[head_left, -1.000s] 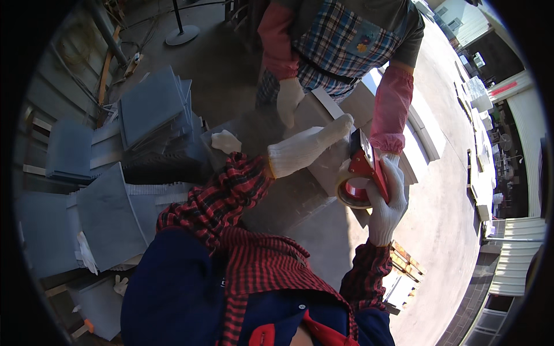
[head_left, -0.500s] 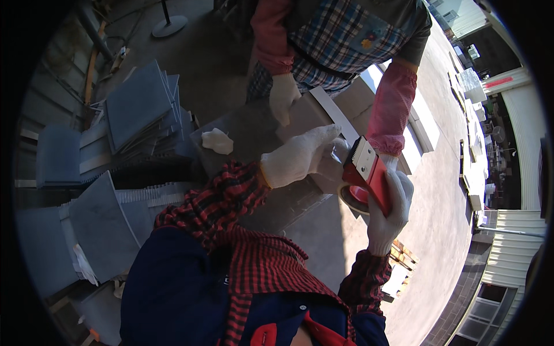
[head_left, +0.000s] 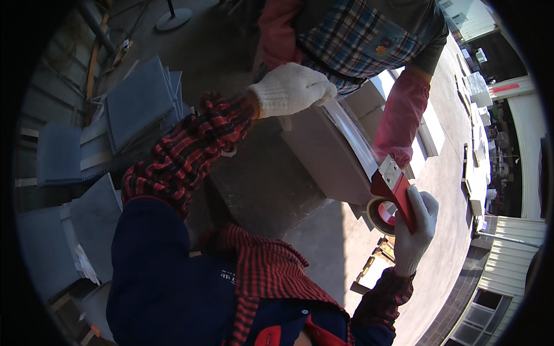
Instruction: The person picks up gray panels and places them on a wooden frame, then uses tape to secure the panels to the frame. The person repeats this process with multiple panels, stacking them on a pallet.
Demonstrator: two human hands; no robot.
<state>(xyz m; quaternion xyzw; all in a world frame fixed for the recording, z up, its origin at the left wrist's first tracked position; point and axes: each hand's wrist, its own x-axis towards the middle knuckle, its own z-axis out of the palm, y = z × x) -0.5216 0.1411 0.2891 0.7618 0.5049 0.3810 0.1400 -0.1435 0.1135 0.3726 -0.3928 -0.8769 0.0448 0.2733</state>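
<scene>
My right hand, in a white knit glove, is closed around a red tape dispenser with a metal cutter plate and a tape roll on it. From the dispenser a shiny strip of clear tape stretches up and left along the pale edge of a grey-brown box. My left hand, gloved too, is pinched at the strip's far end, by the box's far corner; its fingertips are partly hidden. The dispenser sits beside the box's near right corner. Whether the tape touches the edge all along, I cannot tell.
Across from me stands a person in a plaid apron with pink sleeves; their hands are mostly hidden. Grey flat panels lean in stacks at the left. A wooden pallet lies on the floor at the right.
My left hand has moved up and away from the dispenser, and the right hand with the dispenser has shifted down and right. A strip of tape now stretches between them along the box edge.
</scene>
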